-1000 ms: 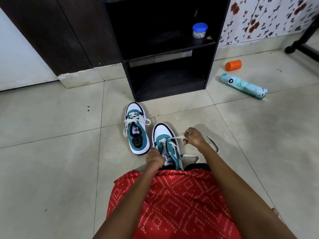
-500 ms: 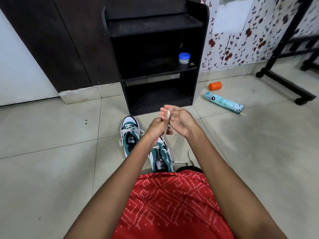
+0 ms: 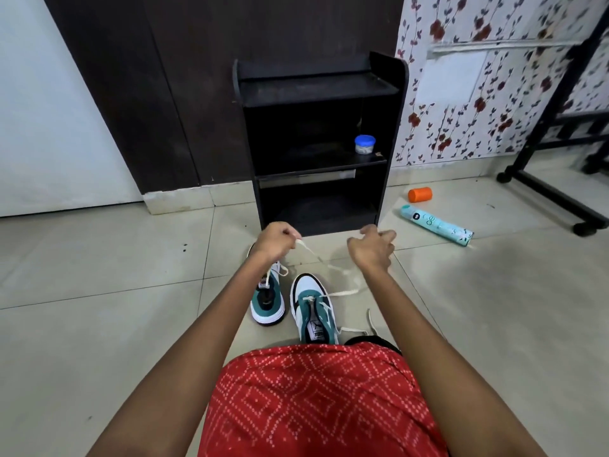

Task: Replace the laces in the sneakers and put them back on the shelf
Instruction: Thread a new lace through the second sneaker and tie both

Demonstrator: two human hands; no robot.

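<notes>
Two low-cut sneakers, teal suede-like panels on smooth white with thick white soles, are standing side by side on the glossy tiled floor (image 3: 99, 291), toes pointing at the black shelf (image 3: 392, 127) just beyond them. The sneaker (image 3: 313, 311) nearest the red patterned lap is trailing a flat off-white lace (image 3: 342, 293) from its top eyelets; the other sneaker (image 3: 268, 303) is lying partly under the left forearm. Both arms are reaching forward. The left hand (image 3: 275, 240) is pinching the lace's end, its fingers curled. The right hand (image 3: 372, 247) is hanging with loosely bent fingers, blurred — whether it is grasping anything cannot be told. Half a second ago the hands were meeting above the sneaker; now they are spreading apart, drawing the lace out — slack near the shoe. A blue-lidded jar (image 3: 364, 145) is sitting on the shelf.
</notes>
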